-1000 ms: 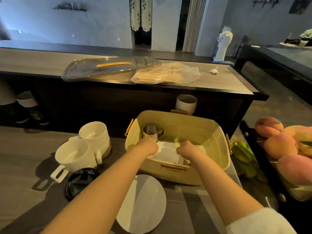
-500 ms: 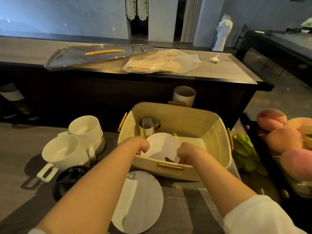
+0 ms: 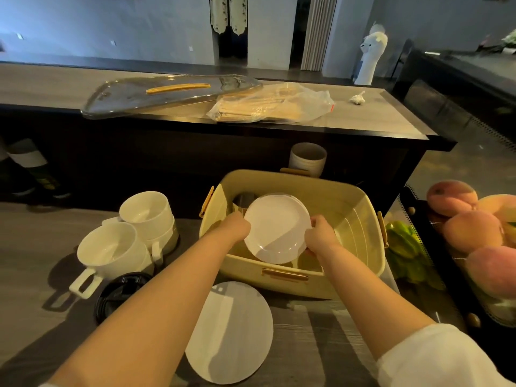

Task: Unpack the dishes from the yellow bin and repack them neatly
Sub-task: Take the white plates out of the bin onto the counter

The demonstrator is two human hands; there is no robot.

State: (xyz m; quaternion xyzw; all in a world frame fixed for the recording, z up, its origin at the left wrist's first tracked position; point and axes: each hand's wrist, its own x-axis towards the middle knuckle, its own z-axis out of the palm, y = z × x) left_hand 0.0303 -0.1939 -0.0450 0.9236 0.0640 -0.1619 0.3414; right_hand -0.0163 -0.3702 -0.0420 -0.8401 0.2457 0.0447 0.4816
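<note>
The yellow bin [image 3: 360, 219] with tan handles stands on the table in front of me. A white plate [image 3: 275, 227] is tilted up above the bin's near half, its face toward me. My left hand [image 3: 236, 227] grips the plate's left edge and my right hand [image 3: 321, 233] grips its right edge. A steel cup [image 3: 243, 199] shows partly behind the plate in the bin's far left corner. Outside the bin, a larger white plate [image 3: 229, 333] lies flat by the table's near edge, and two white mugs [image 3: 111, 252] [image 3: 148, 213] sit to the left.
A black lid [image 3: 120, 289] lies under the nearer mug. A pale cup [image 3: 307, 159] stands behind the bin. Green vegetables [image 3: 405, 244] and a tray of peaches [image 3: 474, 227] crowd the right side. On the raised counter lie the bin's clear lid [image 3: 167, 93] and a plastic bag [image 3: 273, 107].
Both hands have lifted the white plate from flat on the bin's floor and tipped it up toward me. The plate now covers most of the steel cup.
</note>
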